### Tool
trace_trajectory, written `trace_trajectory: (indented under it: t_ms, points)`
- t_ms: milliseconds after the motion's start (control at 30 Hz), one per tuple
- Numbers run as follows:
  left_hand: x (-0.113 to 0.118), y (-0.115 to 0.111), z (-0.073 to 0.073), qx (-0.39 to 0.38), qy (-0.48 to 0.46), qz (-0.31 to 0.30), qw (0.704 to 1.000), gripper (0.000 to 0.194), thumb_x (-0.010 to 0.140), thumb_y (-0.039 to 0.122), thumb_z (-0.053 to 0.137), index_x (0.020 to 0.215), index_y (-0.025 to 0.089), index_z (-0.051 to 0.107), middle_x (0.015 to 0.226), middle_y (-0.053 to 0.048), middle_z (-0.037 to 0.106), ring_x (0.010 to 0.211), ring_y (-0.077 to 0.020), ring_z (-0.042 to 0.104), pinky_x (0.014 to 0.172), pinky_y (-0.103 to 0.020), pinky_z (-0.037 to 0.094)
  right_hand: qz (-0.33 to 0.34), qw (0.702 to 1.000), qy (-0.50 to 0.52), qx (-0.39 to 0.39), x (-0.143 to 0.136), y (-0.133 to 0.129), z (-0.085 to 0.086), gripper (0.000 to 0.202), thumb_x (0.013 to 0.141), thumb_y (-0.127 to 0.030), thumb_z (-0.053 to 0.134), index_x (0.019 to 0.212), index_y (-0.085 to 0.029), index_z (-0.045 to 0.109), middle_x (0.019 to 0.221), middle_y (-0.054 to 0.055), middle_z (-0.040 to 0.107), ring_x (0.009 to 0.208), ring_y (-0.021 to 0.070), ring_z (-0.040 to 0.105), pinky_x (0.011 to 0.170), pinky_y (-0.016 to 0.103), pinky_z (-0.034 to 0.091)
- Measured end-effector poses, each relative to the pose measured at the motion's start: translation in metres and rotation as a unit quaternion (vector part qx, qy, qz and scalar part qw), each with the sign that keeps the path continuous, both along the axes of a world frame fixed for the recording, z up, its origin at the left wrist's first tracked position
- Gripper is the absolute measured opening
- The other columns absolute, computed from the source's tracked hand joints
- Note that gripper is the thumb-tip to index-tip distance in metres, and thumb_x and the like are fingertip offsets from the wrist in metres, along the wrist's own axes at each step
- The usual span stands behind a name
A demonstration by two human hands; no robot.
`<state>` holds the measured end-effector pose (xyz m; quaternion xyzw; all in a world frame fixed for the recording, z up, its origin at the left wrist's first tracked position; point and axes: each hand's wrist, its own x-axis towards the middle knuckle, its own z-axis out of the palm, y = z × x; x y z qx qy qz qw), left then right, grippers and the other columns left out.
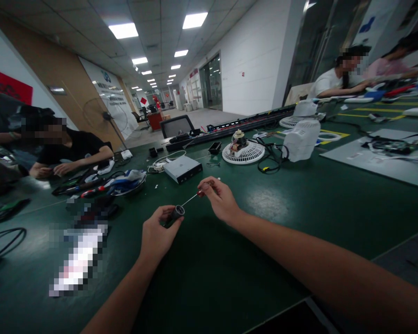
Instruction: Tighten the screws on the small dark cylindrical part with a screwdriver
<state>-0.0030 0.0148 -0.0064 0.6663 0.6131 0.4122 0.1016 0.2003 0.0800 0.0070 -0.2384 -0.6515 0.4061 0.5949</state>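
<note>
My left hand (160, 232) is closed around a small dark cylindrical part (178, 212), whose round, ringed end faces up and toward me. In my right hand (221, 199) is a screwdriver (190, 200) with a reddish handle, gripped between the fingers. Its thin metal shaft slopes down to the left, and the tip is at the rim of the cylindrical part. Whether the tip touches the part or goes inside it, I cannot tell. Both hands are above the green tabletop (209, 278).
Beyond my hands lie a silver disc drive (183, 169), a white fan grille (243, 154) with a motor and a white plastic housing (302, 140) with black cable. Tools and a bag (127, 181) are at left. A person (73, 148) sits left; others work at right.
</note>
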Motion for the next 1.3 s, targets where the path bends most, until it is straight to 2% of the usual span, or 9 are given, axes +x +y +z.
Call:
trace_trajectory:
  t_ms: [267,533,600,733,800,900,1067,1200,1300]
  points:
    - [0.004,-0.002,0.002,0.014,0.005,-0.018,1.000,0.029,0.076,0.028,0.074,0.103,0.024,0.065,0.094,0.000,0.074,0.082,-0.0180,0.069,0.079,-0.035,0.056,0.004,0.997,-0.078,0.021,0.001,-0.004,0.004,0.023,0.096,-0.042,0.052,0.090,-0.021,0.059,0.079,0.001,0.064,0.075,0.0156,0.061,0.071,0.031,0.047]
    - [0.003,-0.002,0.002,0.019,0.007,-0.025,0.999,0.030,0.077,0.030,0.073,0.105,0.023,0.065,0.095,-0.002,0.074,0.084,-0.0195,0.070,0.079,-0.037,0.057,0.038,0.999,-0.026,-0.017,0.002,-0.004,0.003,0.025,0.095,-0.043,0.053,0.089,-0.019,0.061,0.079,0.002,0.065,0.073,0.0150,0.063,0.071,0.031,0.049]
    - [0.003,-0.002,0.002,0.023,0.007,-0.028,0.999,0.030,0.077,0.030,0.072,0.105,0.023,0.065,0.096,-0.003,0.075,0.085,-0.0200,0.070,0.081,-0.038,0.057,0.027,0.999,-0.026,-0.014,0.002,-0.005,0.005,0.025,0.094,-0.043,0.054,0.090,-0.020,0.061,0.079,0.002,0.066,0.074,0.0154,0.063,0.072,0.032,0.049]
    - [0.002,-0.002,0.003,0.024,0.016,-0.022,0.999,0.029,0.077,0.030,0.072,0.104,0.022,0.066,0.096,-0.004,0.074,0.086,-0.0213,0.070,0.082,-0.040,0.057,-0.025,0.995,-0.096,0.011,0.003,-0.008,0.010,0.027,0.095,-0.043,0.052,0.087,-0.020,0.062,0.076,0.002,0.066,0.072,0.0158,0.063,0.070,0.032,0.047]
    - [0.002,-0.002,0.003,0.020,0.021,-0.025,0.999,0.029,0.077,0.030,0.073,0.104,0.022,0.066,0.096,-0.004,0.074,0.086,-0.0214,0.070,0.082,-0.040,0.057,-0.021,0.994,-0.102,0.012,0.003,-0.008,0.010,0.029,0.096,-0.044,0.051,0.085,-0.019,0.062,0.074,0.002,0.065,0.070,0.0156,0.062,0.068,0.031,0.047]
    - [0.002,-0.003,0.004,0.018,0.022,-0.033,0.999,0.030,0.077,0.030,0.073,0.106,0.023,0.065,0.098,-0.003,0.075,0.088,-0.0216,0.071,0.084,-0.040,0.057,0.003,0.998,-0.060,-0.004,0.003,-0.007,0.009,0.028,0.096,-0.044,0.051,0.086,-0.019,0.061,0.075,0.002,0.066,0.070,0.0151,0.063,0.068,0.030,0.049]
    - [0.004,-0.003,0.005,0.020,0.025,-0.037,0.999,0.028,0.077,0.028,0.073,0.104,0.023,0.066,0.096,-0.002,0.075,0.088,-0.0204,0.071,0.085,-0.039,0.057,-0.042,0.994,-0.103,0.019,0.004,-0.009,0.011,0.029,0.095,-0.044,0.051,0.084,-0.019,0.062,0.073,0.002,0.065,0.069,0.0150,0.062,0.067,0.030,0.047]
    - [0.005,-0.003,0.005,0.023,0.029,-0.039,0.999,0.027,0.077,0.026,0.073,0.103,0.023,0.066,0.096,-0.002,0.075,0.086,-0.0198,0.071,0.084,-0.038,0.057,-0.006,0.998,-0.070,0.010,0.004,-0.010,0.013,0.028,0.095,-0.041,0.051,0.084,-0.018,0.061,0.073,0.002,0.065,0.068,0.0150,0.062,0.067,0.030,0.048]
    - [0.005,-0.003,0.006,0.024,0.033,-0.036,0.999,0.027,0.077,0.026,0.072,0.104,0.022,0.066,0.095,-0.002,0.075,0.087,-0.0197,0.071,0.085,-0.038,0.057,-0.022,0.998,-0.065,0.004,0.003,-0.009,0.012,0.025,0.095,-0.040,0.052,0.085,-0.018,0.061,0.073,0.002,0.065,0.068,0.0149,0.062,0.067,0.030,0.048]
